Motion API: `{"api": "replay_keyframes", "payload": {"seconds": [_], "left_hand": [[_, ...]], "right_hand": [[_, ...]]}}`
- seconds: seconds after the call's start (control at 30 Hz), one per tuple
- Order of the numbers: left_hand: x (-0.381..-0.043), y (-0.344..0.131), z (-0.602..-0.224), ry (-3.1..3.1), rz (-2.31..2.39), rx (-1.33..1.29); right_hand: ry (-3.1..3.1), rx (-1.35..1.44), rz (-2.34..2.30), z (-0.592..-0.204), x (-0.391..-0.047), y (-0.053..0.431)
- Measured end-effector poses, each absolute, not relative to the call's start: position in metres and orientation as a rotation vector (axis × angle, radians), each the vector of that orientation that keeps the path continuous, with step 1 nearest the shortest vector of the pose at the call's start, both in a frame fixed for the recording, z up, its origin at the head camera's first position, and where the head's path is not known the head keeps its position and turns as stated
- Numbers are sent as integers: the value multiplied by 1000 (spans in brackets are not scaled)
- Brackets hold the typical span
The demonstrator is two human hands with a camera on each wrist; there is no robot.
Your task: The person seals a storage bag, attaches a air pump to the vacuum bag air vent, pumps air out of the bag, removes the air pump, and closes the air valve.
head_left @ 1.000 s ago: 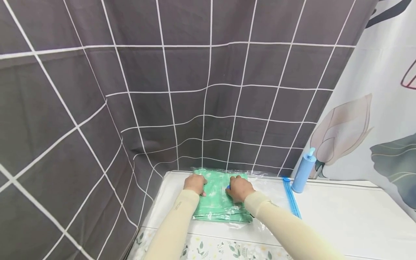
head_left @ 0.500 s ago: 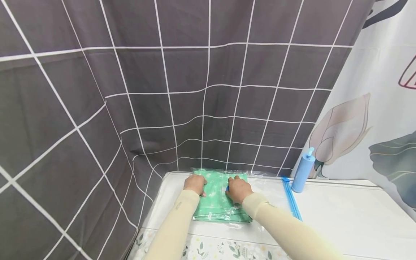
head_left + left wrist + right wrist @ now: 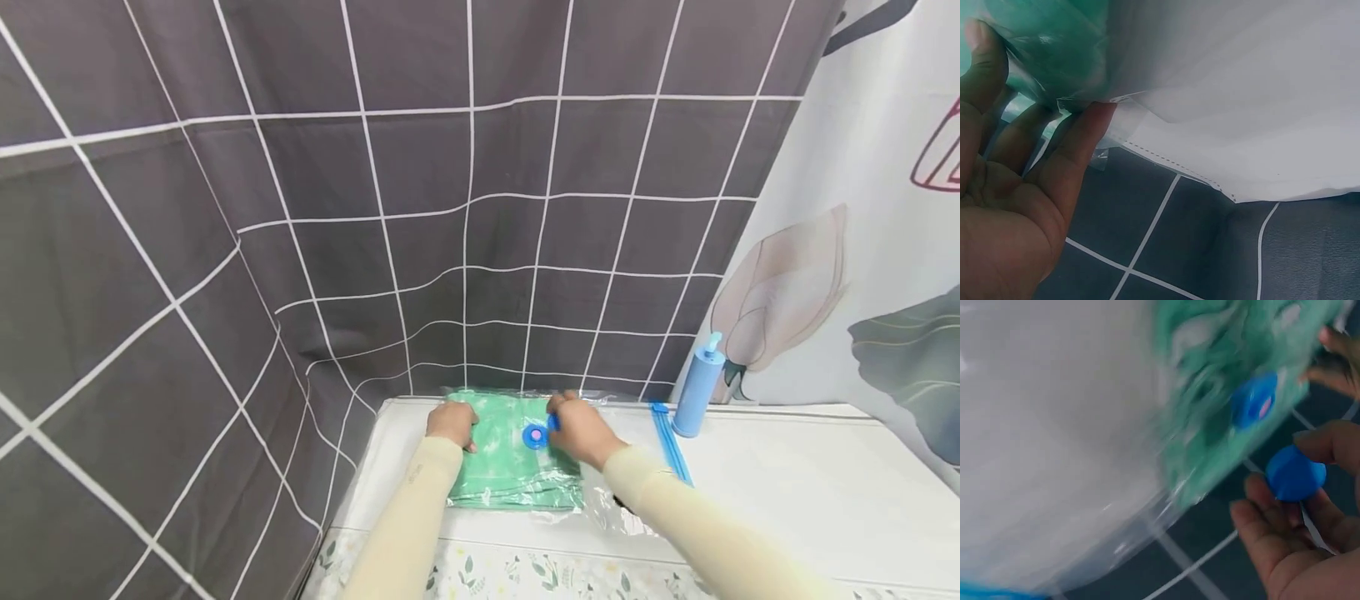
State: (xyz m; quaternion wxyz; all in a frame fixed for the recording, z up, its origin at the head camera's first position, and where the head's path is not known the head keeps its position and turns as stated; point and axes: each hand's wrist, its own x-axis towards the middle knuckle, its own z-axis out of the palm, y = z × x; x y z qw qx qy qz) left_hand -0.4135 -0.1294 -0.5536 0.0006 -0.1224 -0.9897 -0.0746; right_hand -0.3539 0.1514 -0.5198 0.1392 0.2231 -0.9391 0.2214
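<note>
Cap and valve on a bagged cloth. The right hand (image 3: 581, 427), its grip nearly closed, pinches a round blue cap (image 3: 1296, 474) between thumb and fingers, just right of the blue valve (image 3: 536, 436) and apart from it. The right is the nearer hand. The clear bag (image 3: 626, 421) lies lengthwise along the table's (image 3: 795, 479) far edge, toward its far-left corner; the left hand (image 3: 450, 423), fingers bent, holds its left edge.
</note>
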Motion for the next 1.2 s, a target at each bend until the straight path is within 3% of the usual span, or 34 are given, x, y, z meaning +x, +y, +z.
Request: {"api": "replay_keyframes", "payload": {"seconds": [0.1, 0.23, 0.33, 0.57, 0.77, 1.0, 1.2], "left_hand": [[-406, -127, -543, -3085, -238, -374], [-383, -120, -511, -3141, -288, -347], [-380, -119, -506, -3149, -266, -352], [-415, -129, -546, -3149, -255, -377], [-440, -134, -579, -3129, -245, -397], [-433, -132, -574, -3107, -213, -410], [-396, -123, -525, -3120, -258, -374]], "right_hand": [[-2773, 492, 782, -486, -326, 181], [-2836, 273, 824, -486, -307, 243], [-2885, 121, 833, -494, -297, 293], [-2992, -141, 784, -510, -280, 368], [-3100, -240, 772, -523, -271, 385], [-3134, -290, 745, -533, -271, 386], [-3127, -219, 846, -519, -283, 387]]}}
